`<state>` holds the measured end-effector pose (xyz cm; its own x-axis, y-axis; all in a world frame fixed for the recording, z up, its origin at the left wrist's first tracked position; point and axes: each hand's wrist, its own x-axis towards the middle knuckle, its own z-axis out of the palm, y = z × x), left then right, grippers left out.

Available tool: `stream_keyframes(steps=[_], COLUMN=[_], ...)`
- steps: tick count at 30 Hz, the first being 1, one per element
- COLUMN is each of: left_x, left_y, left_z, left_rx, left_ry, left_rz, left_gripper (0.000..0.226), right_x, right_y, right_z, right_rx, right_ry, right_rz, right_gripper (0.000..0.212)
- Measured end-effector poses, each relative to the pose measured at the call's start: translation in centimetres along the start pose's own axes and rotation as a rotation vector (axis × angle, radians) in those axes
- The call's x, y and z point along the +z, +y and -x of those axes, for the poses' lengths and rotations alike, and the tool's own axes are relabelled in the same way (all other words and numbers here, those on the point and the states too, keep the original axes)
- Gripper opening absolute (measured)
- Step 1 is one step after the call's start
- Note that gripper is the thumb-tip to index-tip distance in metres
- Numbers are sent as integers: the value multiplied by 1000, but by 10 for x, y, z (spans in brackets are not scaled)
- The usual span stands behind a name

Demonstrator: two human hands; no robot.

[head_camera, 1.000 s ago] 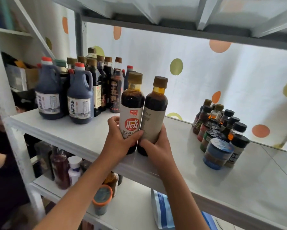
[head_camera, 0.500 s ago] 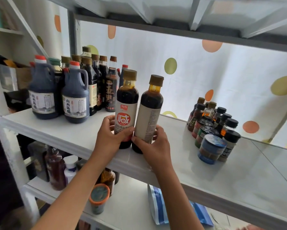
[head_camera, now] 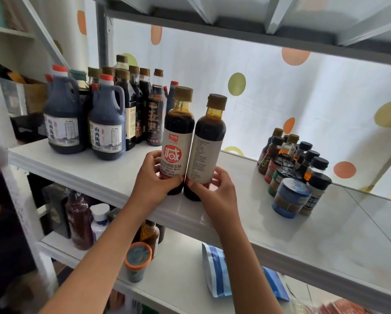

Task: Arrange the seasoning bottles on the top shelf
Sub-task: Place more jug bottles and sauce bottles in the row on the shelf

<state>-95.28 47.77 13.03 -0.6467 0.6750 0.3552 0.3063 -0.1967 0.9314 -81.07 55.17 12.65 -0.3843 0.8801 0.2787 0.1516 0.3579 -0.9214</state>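
We are partway through, we think. The top shelf already has a big bunch of tall dark bottles packed close at its back left, with two big blue jugs in front of them. A bunch of small jars sits well apart on the right. The middle is mostly bare, and that is where our two bottles stand, touching each other, near the front edge. They do not yet belong to either bunch, so they still need a spot.

Our left hand wraps round the bottom of the left bottle. Our right hand holds the bottom of the right bottle with thumb and fingers curled on it.

Now the writing. The jugs say 山西陈醋. The left bottle has a red 加加 at the top of its label, a big red 减 below, then 加加减盐生抽. One tall bottle in the bunch has large gold letters we cannot read for sure. The right bottle shows only tiny print, too small to read.
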Motion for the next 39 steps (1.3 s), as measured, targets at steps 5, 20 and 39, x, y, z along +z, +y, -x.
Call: stream_keyframes(steps=[5, 20, 39], left_x=[0, 0, -6], left_y=[-1, -1, -27], left_z=[0, -2, -104], left_rx=[-10, -30, -36], left_ry=[1, 127, 393], left_rz=[-5, -118, -543], left_gripper=[68, 64, 58], right_x=[-7, -2, 53], right_y=[-2, -2, -27], right_z=[4, 0, -75], right_rx=[-43, -49, 42], right_ry=[-120, -91, -138], right_rz=[-168, -58, 243], right_gripper=[53, 68, 60])
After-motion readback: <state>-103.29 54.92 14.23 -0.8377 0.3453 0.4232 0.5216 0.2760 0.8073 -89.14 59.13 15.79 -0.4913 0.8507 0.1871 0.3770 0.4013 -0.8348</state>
